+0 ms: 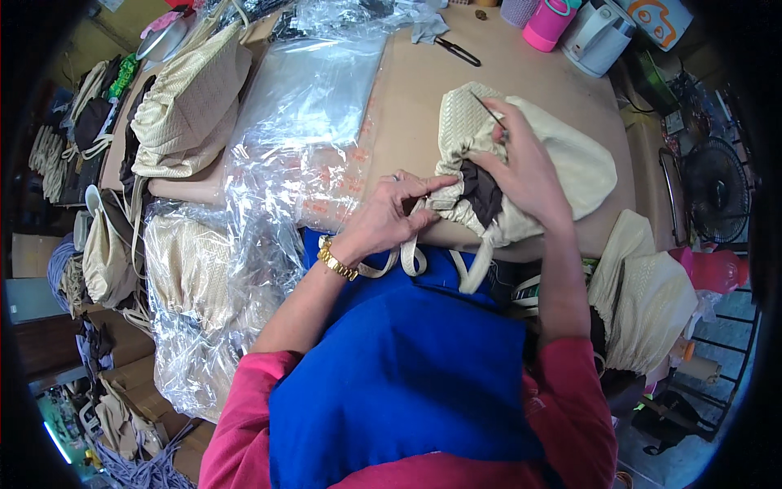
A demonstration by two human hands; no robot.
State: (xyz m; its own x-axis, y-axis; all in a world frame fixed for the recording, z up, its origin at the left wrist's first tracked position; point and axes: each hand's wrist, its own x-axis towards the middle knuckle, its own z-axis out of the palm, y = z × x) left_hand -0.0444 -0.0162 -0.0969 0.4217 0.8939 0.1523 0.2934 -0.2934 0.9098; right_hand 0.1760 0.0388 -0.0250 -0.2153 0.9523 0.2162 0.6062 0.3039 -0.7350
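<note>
A cream woven fabric bag [580, 163] with a gathered opening lies on the table in front of me, its dark brown lining [481, 194] showing at the mouth. My left hand [397, 208] is closed on the gathered rim near a cream strap [481, 262] that hangs over the table edge. Over the bag's mouth, my right hand [521, 159] is closed around a thin dark pointed tool [489, 111], whose tip sticks out past the fingers toward the far left. Most of that tool is hidden in the hand, so its kind does not show.
Clear plastic bags [305, 98] lie in a stack left of centre. Another cream bag [191, 102] rests at the far left, and a plastic-wrapped one [191, 273] hangs nearer. Black tweezer-like snips [458, 51], a pink bottle [547, 24] and a white kettle [599, 39] are at the back.
</note>
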